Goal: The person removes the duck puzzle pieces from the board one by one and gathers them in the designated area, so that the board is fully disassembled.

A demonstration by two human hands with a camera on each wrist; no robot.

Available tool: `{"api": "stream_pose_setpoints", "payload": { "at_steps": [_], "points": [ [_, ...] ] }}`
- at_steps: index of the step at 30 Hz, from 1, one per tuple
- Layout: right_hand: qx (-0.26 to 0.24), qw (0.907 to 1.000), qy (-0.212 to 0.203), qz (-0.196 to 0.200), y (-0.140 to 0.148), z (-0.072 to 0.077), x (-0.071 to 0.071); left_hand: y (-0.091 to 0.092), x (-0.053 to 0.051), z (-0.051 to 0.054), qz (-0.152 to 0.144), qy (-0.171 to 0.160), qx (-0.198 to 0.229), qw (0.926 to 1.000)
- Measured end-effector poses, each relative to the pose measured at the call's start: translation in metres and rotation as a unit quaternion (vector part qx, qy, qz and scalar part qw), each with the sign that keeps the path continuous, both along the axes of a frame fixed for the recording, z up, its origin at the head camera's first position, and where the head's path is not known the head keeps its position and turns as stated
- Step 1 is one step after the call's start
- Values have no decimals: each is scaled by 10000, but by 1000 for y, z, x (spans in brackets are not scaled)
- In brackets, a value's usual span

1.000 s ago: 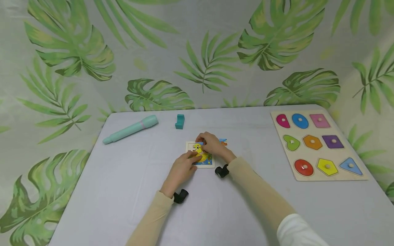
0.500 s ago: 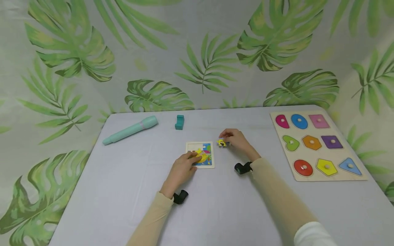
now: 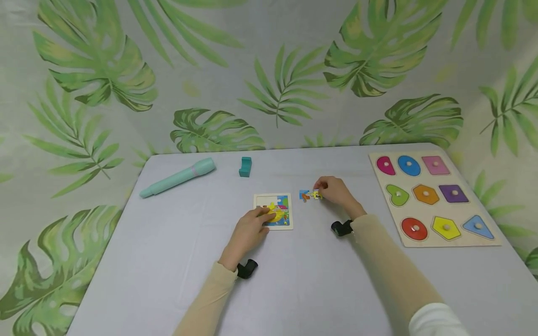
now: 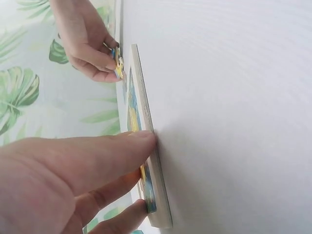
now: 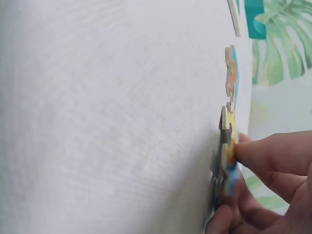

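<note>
My left hand (image 3: 249, 232) rests on a small square puzzle board (image 3: 291, 219) with a yellow duck picture. In the left wrist view the thumb touches the board's pale wooden edge (image 4: 141, 92), and the fingers lie on its picture side. A bare recess shows in the board's upper left. To the right of it, my right hand (image 3: 336, 191) pinches a yellow jigsaw piece (image 3: 316, 195) between thumb and fingers, low over the table. Beside that piece lies a loose blue and orange jigsaw piece (image 3: 304, 194), seen edge-on in the right wrist view.
A peg puzzle (image 3: 397, 224) with several coloured shapes lies at the right. A mint-green tube-shaped object (image 3: 178, 178) and a small teal block (image 3: 245, 166) are at the back left. A leaf-patterned cloth (image 3: 294, 135) hangs behind the white table (image 3: 176, 261).
My right hand has lifted away from the puzzle board and moved right with the yellow jigsaw piece, past the blue and orange piece. The left hand has stayed on the board.
</note>
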State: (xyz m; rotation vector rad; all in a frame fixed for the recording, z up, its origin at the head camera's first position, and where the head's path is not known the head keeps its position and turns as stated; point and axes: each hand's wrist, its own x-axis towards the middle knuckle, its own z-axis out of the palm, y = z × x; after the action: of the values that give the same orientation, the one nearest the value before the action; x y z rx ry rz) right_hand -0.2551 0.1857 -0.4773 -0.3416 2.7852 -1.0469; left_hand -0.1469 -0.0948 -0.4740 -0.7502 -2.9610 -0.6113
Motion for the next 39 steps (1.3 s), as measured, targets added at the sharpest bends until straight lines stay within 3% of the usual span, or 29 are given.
{"api": "stream_pose_setpoints", "payload": {
  "at_steps": [5, 11, 17, 22, 28, 39],
  "points": [
    [237, 9992, 292, 131, -2, 0, 4, 1, 1, 1, -24, -6, 0, 10000],
    [-133, 9975, 580, 376, -11, 0, 8, 1, 2, -1, -136, 162, -244, 9995],
    [-518, 9917, 353, 1119, -43, 2, 15, 3, 1, -3, -189, 373, -487, 9979],
    [-173, 9879, 88, 1538, -67, 5, 20, 5, 1, -5, -175, 514, -604, 9967],
    [544, 9855, 164, 1599, -80, 9, 23, 9, 0, -4, -27, 302, -574, 9979],
    [523, 9852, 252, 1616, -82, 6, 25, 11, 0, -1, 114, 93, -632, 9979]
  ]
}}
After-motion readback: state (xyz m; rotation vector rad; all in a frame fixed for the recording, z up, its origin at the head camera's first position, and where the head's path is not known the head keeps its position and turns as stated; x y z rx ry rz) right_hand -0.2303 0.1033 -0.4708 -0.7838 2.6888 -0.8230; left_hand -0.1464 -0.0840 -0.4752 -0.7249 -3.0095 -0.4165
